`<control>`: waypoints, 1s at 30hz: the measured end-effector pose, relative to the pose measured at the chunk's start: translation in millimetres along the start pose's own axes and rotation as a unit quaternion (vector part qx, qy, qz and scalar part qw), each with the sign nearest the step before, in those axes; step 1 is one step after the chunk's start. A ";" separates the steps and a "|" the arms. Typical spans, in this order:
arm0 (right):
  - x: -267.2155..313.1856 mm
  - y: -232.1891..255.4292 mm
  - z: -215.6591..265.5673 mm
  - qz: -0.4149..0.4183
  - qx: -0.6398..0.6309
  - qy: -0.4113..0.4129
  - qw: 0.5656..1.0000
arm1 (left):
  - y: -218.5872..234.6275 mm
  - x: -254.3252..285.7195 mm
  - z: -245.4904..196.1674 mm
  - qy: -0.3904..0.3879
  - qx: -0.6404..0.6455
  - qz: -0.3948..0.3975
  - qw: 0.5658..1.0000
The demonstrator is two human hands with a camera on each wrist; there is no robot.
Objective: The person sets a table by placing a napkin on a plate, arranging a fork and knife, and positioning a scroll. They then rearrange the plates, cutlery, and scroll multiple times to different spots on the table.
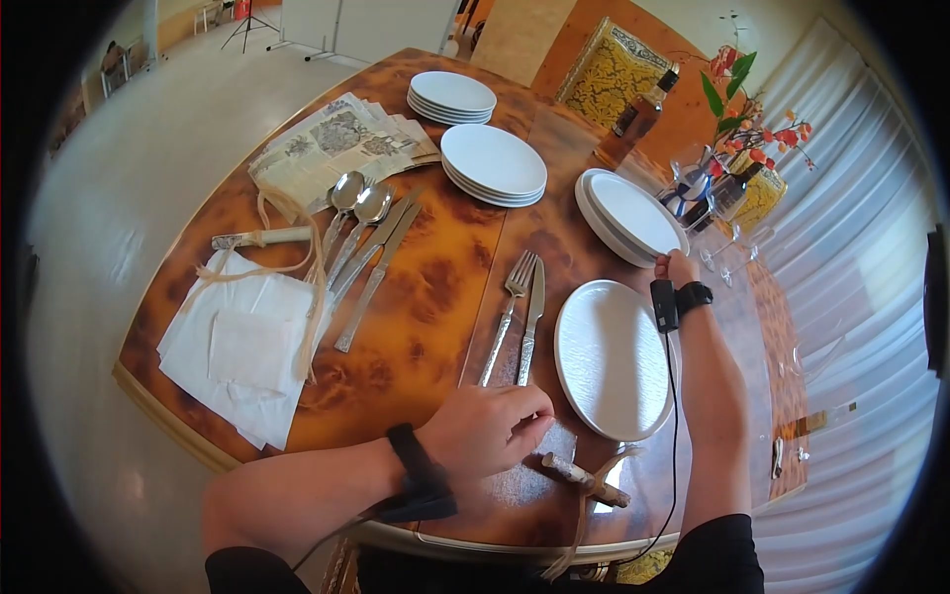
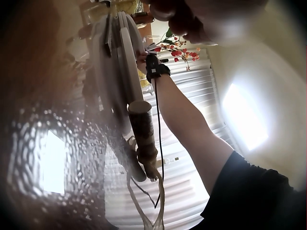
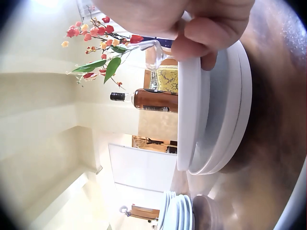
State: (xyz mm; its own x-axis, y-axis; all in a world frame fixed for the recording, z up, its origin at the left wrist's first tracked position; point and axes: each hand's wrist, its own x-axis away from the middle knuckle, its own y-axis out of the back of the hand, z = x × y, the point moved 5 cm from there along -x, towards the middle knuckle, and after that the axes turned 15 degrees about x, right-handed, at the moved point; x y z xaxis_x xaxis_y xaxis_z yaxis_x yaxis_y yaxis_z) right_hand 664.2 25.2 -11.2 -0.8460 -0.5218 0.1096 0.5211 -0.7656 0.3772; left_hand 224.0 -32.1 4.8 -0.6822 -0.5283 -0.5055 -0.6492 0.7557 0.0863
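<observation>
My right hand pinches the near rim of the top white plate, thumb and fingers at its edge. In the right wrist view that plate is tilted, with a gap between it and the plates underneath. My left hand is at the near side of the table, fingers loosely curled and holding nothing. Just beyond it lie a fork and a table knife, side by side. Right of these is a single oval-looking white plate. A bark-covered stick tied with raffia lies near the left hand.
Two stacks of white plates stand farther back, beside folded newspaper sheets. Spoons and knives lie left, near white napkins and another raffia-tied stick. A bottle, stemmed glasses and a flower arrangement stand at the far right.
</observation>
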 end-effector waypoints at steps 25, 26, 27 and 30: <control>201.1 87.0 -41.2 0.228 0.387 0.022 0.893 | -1.0 -2.2 -1.7 0.022 0.012 -0.001 1.000; 202.5 87.3 -45.0 0.225 0.372 0.022 0.900 | -1.4 -2.2 -1.9 0.037 0.003 0.000 0.999; 200.1 88.2 -50.6 0.223 0.358 0.024 0.906 | -2.2 -1.9 -2.2 0.035 0.004 -0.004 0.999; 197.2 96.9 -60.3 0.259 0.184 -0.011 0.948 | -0.9 -0.4 -0.1 0.028 0.015 -0.028 0.999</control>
State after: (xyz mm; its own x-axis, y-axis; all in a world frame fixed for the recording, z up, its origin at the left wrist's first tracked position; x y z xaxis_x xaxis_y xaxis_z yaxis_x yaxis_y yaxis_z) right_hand 554.7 -174.6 -8.5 -0.4921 -0.7810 0.3845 0.7959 -0.2248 0.5621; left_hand 224.8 -32.5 4.9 -0.6635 -0.5900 -0.4600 -0.6766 0.7356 0.0325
